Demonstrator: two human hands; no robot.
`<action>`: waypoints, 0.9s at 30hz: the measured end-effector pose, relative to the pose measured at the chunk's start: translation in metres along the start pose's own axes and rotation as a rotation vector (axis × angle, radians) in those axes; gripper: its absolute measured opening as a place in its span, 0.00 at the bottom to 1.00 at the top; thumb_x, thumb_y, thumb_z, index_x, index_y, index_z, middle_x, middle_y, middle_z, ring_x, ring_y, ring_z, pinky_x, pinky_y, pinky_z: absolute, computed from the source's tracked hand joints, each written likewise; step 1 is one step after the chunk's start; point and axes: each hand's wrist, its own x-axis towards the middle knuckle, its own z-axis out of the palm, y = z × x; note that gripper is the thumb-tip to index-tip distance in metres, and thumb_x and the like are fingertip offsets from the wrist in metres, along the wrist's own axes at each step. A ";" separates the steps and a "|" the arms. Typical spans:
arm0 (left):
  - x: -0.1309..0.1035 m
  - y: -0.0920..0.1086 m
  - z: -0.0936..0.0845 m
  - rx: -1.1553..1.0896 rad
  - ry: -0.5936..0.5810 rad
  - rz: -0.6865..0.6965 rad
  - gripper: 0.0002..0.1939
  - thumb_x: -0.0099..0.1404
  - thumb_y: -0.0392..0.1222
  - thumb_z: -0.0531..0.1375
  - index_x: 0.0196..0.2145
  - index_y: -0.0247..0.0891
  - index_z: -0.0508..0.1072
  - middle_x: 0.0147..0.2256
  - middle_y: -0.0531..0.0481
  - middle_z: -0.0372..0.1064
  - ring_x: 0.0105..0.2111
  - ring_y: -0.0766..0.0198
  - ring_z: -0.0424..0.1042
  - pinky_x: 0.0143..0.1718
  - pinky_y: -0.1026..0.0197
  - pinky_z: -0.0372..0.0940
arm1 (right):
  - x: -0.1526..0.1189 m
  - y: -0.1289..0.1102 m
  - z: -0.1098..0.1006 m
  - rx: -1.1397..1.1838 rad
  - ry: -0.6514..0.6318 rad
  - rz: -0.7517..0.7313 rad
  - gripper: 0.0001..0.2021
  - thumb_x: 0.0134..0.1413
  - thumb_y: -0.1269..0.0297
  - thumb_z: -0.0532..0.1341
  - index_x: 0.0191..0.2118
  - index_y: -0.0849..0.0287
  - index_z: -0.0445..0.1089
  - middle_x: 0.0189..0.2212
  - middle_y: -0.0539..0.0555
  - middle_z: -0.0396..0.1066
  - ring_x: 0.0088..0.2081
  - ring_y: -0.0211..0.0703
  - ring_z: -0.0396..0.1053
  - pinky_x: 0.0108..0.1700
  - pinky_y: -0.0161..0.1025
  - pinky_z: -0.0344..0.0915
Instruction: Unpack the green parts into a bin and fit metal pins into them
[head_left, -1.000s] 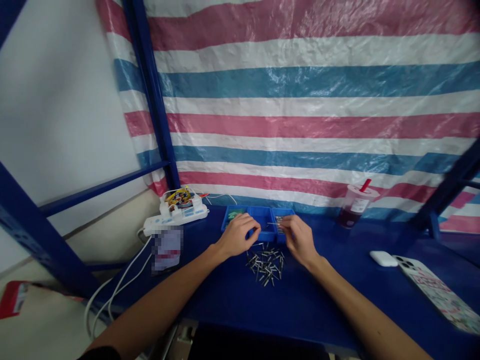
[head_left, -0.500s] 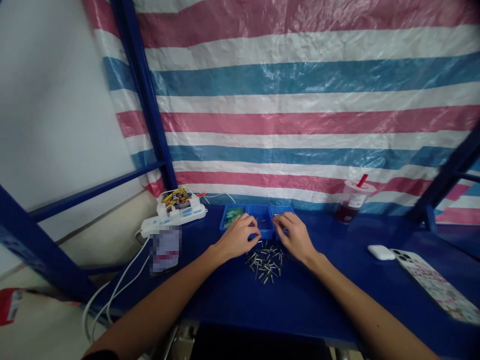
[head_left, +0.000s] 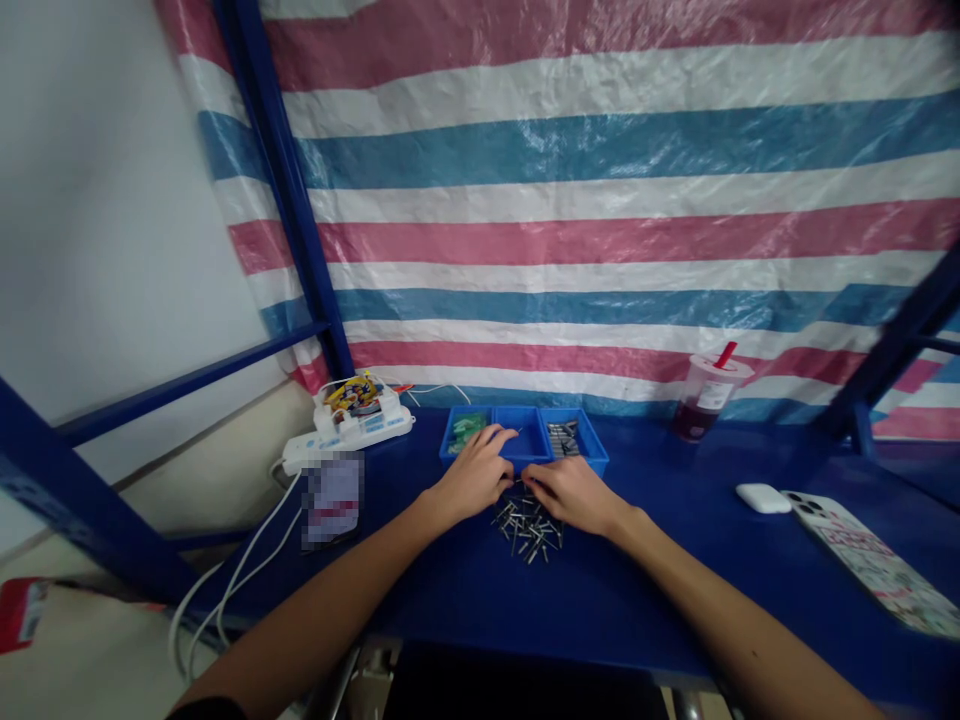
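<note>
My left hand (head_left: 474, 478) is closed in a pinch at the front edge of the blue three-part tray (head_left: 598, 462), with one finger reaching out over the middle compartment. Close beside it, my right hand (head_left: 576, 492) has thumb and fingers pressed together over the back of a pile of small slim metal pins (head_left: 531, 535). The two sets of fingertips almost meet. What either hand pinches is too small to make out. Green pieces (head_left: 466, 428) lie in the tray's left compartment, partly behind my left hand. Short grey metal pieces (head_left: 562, 437) fill the right one.
Left on the blue table (head_left: 465, 600) are a white power strip (head_left: 386, 428) with cables and a blurred-out phone-like object (head_left: 332, 500). To the right stand a lidded drink cup (head_left: 703, 400), a white earbud case (head_left: 763, 498) and a phone in a patterned case (head_left: 870, 560).
My right hand has moved from the tray's right compartment down and left to the pin pile, uncovering the grey pieces. My left hand stays nearly in place, one finger now stretched further out.
</note>
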 end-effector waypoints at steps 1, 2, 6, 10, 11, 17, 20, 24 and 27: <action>0.000 0.001 0.000 0.003 0.008 0.005 0.02 0.62 0.35 0.68 0.31 0.37 0.79 0.62 0.44 0.61 0.64 0.44 0.56 0.62 0.38 0.59 | 0.000 0.000 0.001 0.000 -0.006 -0.003 0.11 0.70 0.67 0.53 0.39 0.57 0.72 0.27 0.50 0.75 0.25 0.38 0.68 0.30 0.38 0.50; 0.000 0.001 0.000 0.007 0.012 0.011 0.03 0.62 0.34 0.67 0.30 0.36 0.78 0.62 0.43 0.61 0.64 0.45 0.56 0.62 0.39 0.59 | 0.000 0.000 0.002 0.002 -0.015 -0.006 0.11 0.70 0.68 0.53 0.39 0.57 0.72 0.27 0.50 0.75 0.25 0.37 0.68 0.30 0.38 0.51; 0.002 0.006 -0.002 0.013 0.003 0.036 0.04 0.61 0.32 0.65 0.29 0.35 0.77 0.60 0.42 0.62 0.63 0.44 0.57 0.63 0.40 0.59 | 0.000 0.000 0.005 0.004 -0.045 -0.009 0.11 0.70 0.68 0.53 0.40 0.57 0.73 0.29 0.50 0.76 0.26 0.38 0.69 0.31 0.37 0.52; 0.005 0.009 -0.007 -0.027 0.017 0.056 0.03 0.60 0.33 0.66 0.29 0.36 0.76 0.58 0.43 0.64 0.62 0.46 0.58 0.63 0.43 0.59 | -0.001 0.002 0.006 -0.015 -0.036 0.035 0.10 0.70 0.66 0.54 0.42 0.57 0.73 0.29 0.51 0.76 0.27 0.39 0.71 0.31 0.37 0.54; 0.006 0.009 -0.009 -0.041 0.027 0.056 0.03 0.60 0.34 0.66 0.30 0.36 0.76 0.57 0.43 0.64 0.62 0.47 0.58 0.63 0.43 0.59 | -0.001 0.003 0.006 -0.015 -0.025 0.053 0.09 0.71 0.65 0.54 0.44 0.57 0.73 0.30 0.51 0.77 0.28 0.40 0.72 0.31 0.37 0.55; 0.009 0.010 -0.021 -0.109 0.093 0.052 0.02 0.66 0.37 0.63 0.34 0.37 0.74 0.55 0.44 0.66 0.61 0.51 0.60 0.60 0.45 0.62 | -0.001 0.009 0.006 0.014 0.053 0.109 0.10 0.73 0.62 0.53 0.50 0.56 0.70 0.36 0.53 0.78 0.33 0.43 0.75 0.34 0.37 0.60; 0.011 0.011 -0.024 -0.124 0.117 0.046 0.01 0.67 0.37 0.62 0.37 0.38 0.73 0.53 0.45 0.67 0.59 0.52 0.62 0.58 0.46 0.63 | 0.000 0.011 0.007 0.040 0.081 0.099 0.11 0.73 0.62 0.52 0.47 0.56 0.71 0.38 0.53 0.77 0.36 0.43 0.75 0.36 0.37 0.63; 0.012 0.015 -0.023 -0.160 0.131 0.021 0.02 0.69 0.36 0.59 0.39 0.38 0.72 0.48 0.46 0.69 0.55 0.55 0.65 0.56 0.49 0.64 | -0.001 0.012 0.005 0.059 0.125 0.077 0.10 0.72 0.68 0.52 0.46 0.57 0.71 0.39 0.55 0.75 0.39 0.44 0.74 0.38 0.37 0.66; 0.012 0.018 -0.022 -0.185 0.134 0.025 0.06 0.72 0.37 0.56 0.38 0.38 0.73 0.46 0.46 0.70 0.52 0.56 0.66 0.55 0.49 0.65 | -0.001 0.009 0.003 0.097 0.168 0.052 0.10 0.71 0.71 0.51 0.47 0.57 0.70 0.40 0.55 0.74 0.40 0.44 0.74 0.41 0.38 0.67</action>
